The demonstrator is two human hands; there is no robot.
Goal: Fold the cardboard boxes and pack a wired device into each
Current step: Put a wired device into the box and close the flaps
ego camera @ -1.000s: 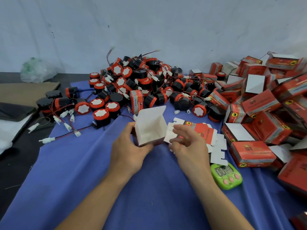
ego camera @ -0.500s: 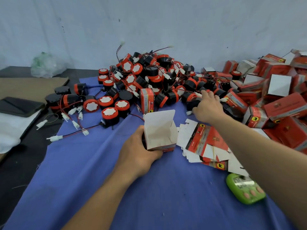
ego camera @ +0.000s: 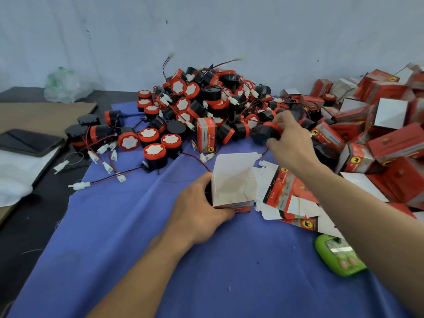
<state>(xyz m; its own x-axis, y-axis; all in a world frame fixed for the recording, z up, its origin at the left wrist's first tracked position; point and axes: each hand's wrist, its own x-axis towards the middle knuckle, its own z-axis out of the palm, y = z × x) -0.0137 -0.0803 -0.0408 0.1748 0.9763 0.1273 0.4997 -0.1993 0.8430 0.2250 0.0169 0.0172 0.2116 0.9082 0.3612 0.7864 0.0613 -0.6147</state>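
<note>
In the head view, the left hand (ego camera: 202, 210) was wrapped around the near left corner of an open cardboard box (ego camera: 232, 182), fingers curled under its red bottom edge, holding it upright on the blue cloth (ego camera: 128, 237) that covered the tabletop. The box's white inside faced up, its lid flap standing at the back. The right hand (ego camera: 290, 143) reached past the box and pinched a black-and-red wired device (ego camera: 266, 133) at the near edge of the device pile (ego camera: 206, 104). Flat, unfolded box blanks (ego camera: 286, 196) lay just right of the open box, partly under the right forearm. Folded red boxes (ego camera: 376, 138) were heaped at the far right. A green timer (ego camera: 339, 255) sat near the right forearm. One closed box (ego camera: 206, 137) stood upright against the pile.
</note>
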